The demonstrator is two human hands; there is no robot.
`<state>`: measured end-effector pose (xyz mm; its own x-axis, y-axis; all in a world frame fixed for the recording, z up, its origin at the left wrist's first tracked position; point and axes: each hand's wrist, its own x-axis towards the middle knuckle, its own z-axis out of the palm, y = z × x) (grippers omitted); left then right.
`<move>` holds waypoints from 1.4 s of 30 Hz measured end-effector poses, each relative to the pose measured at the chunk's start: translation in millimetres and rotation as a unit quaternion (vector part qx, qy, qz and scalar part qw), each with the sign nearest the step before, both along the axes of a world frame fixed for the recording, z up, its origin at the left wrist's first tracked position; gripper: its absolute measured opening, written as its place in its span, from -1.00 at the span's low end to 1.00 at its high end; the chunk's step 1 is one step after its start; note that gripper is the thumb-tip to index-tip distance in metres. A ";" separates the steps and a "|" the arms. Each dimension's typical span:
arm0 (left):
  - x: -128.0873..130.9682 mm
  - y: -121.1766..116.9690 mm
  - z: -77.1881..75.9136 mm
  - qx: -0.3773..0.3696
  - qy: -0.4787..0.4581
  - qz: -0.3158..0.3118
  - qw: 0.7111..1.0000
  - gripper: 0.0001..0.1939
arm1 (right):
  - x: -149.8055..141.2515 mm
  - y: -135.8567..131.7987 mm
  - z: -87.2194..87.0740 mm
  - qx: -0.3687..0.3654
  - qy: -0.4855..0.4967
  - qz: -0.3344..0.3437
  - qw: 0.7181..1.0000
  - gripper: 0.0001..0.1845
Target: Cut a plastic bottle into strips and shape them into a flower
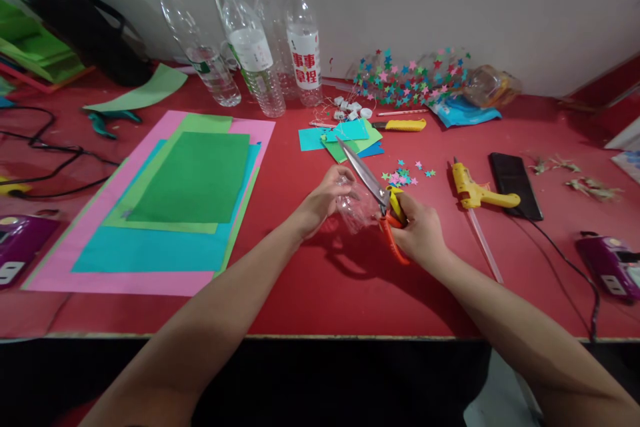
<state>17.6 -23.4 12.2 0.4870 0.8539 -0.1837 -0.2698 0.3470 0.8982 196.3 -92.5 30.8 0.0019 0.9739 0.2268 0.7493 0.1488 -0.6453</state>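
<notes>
My left hand is closed around a piece of clear plastic bottle, held above the red table. In my right hand is a pair of scissors with orange and yellow handles. The blades point up and away to the left, above the far side of the plastic piece. Part of the handles and the near edge of the plastic are hidden by my right fingers. Just beyond my right hand lie small coloured paper stars.
Several plastic bottles stand against the wall. Coloured sheets are stacked at left. A yellow utility knife lies behind the scissors. To the right are a glue gun, a black phone and a purple power strip.
</notes>
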 end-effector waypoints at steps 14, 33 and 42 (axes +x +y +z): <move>-6.7 -1.2 3.8 0.031 0.021 -0.050 0.998 -0.67 | 1.4 1.3 2.5 0.008 0.029 -0.025 0.999 -0.75; 3.9 -4.1 -0.7 0.016 -0.028 0.065 0.997 -0.63 | -0.6 -3.5 -11.7 0.033 -0.106 0.078 0.991 -0.77; -3.1 0.7 5.1 0.059 -0.076 0.078 0.992 -0.59 | 2.6 -0.4 3.8 -0.042 0.021 0.079 0.996 -0.68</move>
